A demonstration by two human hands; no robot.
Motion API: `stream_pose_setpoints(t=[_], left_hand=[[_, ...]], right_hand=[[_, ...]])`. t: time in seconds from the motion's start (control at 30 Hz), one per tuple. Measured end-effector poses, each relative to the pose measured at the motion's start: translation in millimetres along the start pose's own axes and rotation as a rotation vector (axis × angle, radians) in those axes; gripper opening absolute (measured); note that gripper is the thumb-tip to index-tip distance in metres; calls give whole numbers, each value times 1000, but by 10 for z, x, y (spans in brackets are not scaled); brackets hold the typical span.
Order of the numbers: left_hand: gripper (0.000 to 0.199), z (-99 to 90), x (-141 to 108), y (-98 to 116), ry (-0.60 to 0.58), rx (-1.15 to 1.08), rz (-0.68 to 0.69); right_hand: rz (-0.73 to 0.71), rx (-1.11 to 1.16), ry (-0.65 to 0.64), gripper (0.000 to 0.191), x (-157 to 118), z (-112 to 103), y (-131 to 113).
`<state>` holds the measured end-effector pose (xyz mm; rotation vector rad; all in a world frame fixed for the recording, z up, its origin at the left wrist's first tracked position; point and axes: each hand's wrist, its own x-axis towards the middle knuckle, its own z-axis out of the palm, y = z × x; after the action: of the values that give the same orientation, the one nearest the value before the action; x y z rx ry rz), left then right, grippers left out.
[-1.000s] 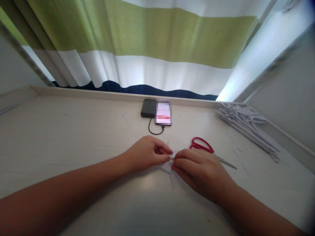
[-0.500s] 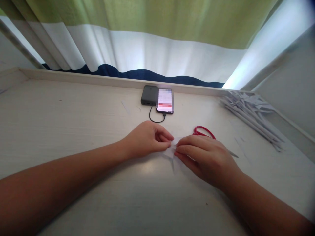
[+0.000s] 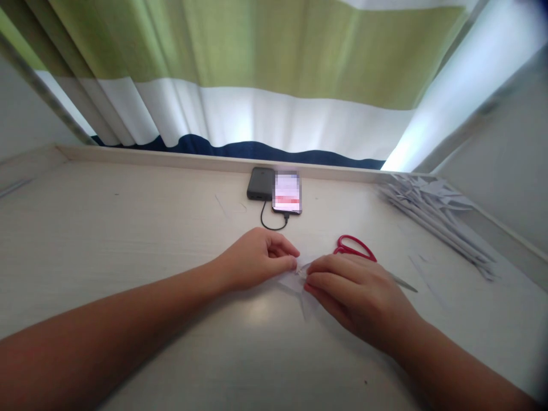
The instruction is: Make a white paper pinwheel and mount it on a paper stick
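A small folded piece of white paper (image 3: 293, 281) lies between my hands, low over the pale table, with one pointed end hanging toward me. My left hand (image 3: 256, 260) pinches its left side between thumb and curled fingers. From the right, my right hand (image 3: 359, 288) grips the same paper with its fingertips, which hide part of it. Scissors with red handles (image 3: 354, 246) lie just behind my right hand; their middle is covered by it, and a blade tip shows past the knuckles.
A dark power bank (image 3: 261, 184) and a phone (image 3: 286, 192), joined by a short black cable (image 3: 266, 222), lie near the raised back edge. Rolled and crumpled white papers (image 3: 436, 214) are heaped at the back right. A striped curtain (image 3: 265, 114) hangs behind the table.
The view has tilted up slightly, so everything sits lower in the picture. Both hands keep hold of the paper, with only a small shift of the fingers.
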<state>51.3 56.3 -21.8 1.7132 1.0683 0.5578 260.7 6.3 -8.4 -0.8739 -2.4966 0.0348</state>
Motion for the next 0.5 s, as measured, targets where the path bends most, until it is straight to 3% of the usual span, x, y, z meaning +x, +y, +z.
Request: stream_pose_setpoints(t=[0.23,0.5], left_hand=[[26,5,-4,20,-33,-146,-43],[28,-4,-9,48,-12,-88,-39]], right_hand=[[-1,5,36,8,2,30,-10],[-36,6,44,7,4,27,-7]])
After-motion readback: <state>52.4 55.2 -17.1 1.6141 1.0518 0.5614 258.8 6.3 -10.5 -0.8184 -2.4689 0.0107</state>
